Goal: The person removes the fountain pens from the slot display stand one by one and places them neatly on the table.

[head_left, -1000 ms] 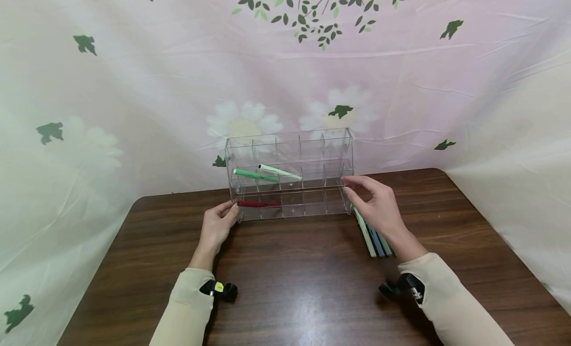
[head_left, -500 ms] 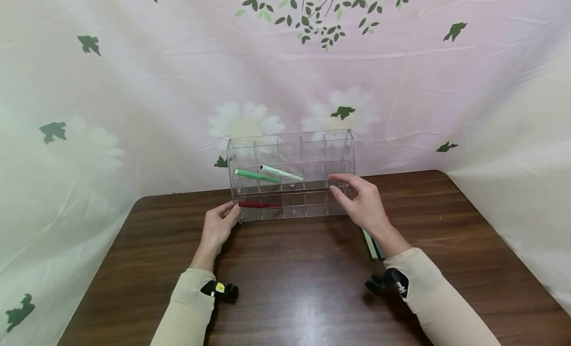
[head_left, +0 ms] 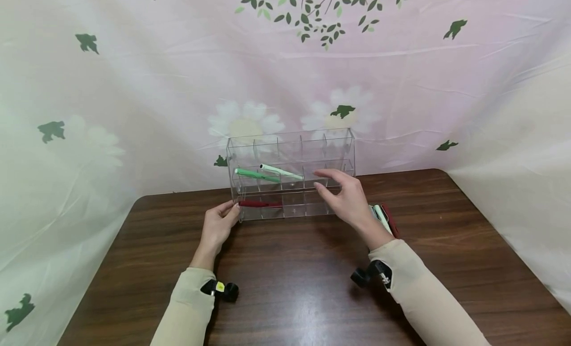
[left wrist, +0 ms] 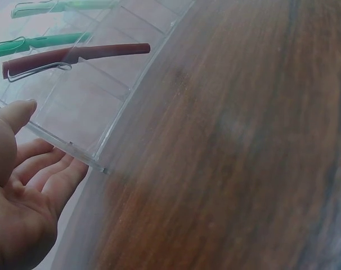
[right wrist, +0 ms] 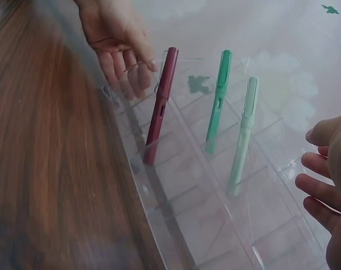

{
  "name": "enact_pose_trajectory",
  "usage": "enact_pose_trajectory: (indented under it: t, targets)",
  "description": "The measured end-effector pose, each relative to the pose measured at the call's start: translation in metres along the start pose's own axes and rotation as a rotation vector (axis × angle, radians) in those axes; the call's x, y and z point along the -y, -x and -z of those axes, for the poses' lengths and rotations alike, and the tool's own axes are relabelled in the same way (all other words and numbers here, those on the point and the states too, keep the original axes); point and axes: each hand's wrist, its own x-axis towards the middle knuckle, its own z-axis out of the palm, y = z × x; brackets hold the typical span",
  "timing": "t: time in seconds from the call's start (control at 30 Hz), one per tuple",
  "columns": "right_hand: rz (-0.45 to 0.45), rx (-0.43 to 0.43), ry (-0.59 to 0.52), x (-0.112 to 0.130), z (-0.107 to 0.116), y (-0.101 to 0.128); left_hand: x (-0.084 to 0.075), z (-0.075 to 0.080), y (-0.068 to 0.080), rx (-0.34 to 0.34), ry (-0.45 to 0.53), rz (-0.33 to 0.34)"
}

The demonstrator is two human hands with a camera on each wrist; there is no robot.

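Note:
A clear acrylic tiered organizer [head_left: 312,147] stands on the brown table [head_left: 294,276] by the curtain. It holds a dark red pen [head_left: 258,204] [left wrist: 75,55] [right wrist: 159,107] in the front row, and a green pen [head_left: 255,175] [right wrist: 217,95] and a pale green pen [head_left: 280,171] [right wrist: 243,129] behind it. My left hand [head_left: 219,222] [left wrist: 18,169] touches the organizer's left front corner with relaxed fingers. Holding nothing, my right hand [head_left: 341,193] [right wrist: 328,180] hovers open in front of the organizer's right half.
Several loose pens [head_left: 382,217], pale green, blue and dark red, lie on the table right of the organizer, behind my right wrist. A floral curtain [head_left: 134,88] closes off the back and both sides. Bare tabletop lies in front.
My right hand has moved left from the organizer's right end to in front of its middle compartments, uncovering the loose pens. The left hand has stayed put.

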Motion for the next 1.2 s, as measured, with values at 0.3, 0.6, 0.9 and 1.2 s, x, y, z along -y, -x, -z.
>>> enact_pose_trajectory:
  t: [0.3,0.6,0.9,1.2]
  targets:
    - [0.01,0.012,-0.037,0.009,-0.018,-0.01,0.0,0.0,0.001,-0.002,-0.01,0.0]
    - [0.039,0.061,-0.036,0.017,-0.032,-0.022,-0.001,0.0,0.001,0.004,-0.006,0.002]
    - [0.02,0.148,-0.02,0.022,-0.042,-0.035,-0.001,-0.001,0.001,0.003,0.007,0.011]
    - [-0.066,0.279,0.067,0.027,-0.049,-0.052,0.0,0.0,0.001,0.0,0.007,0.004]
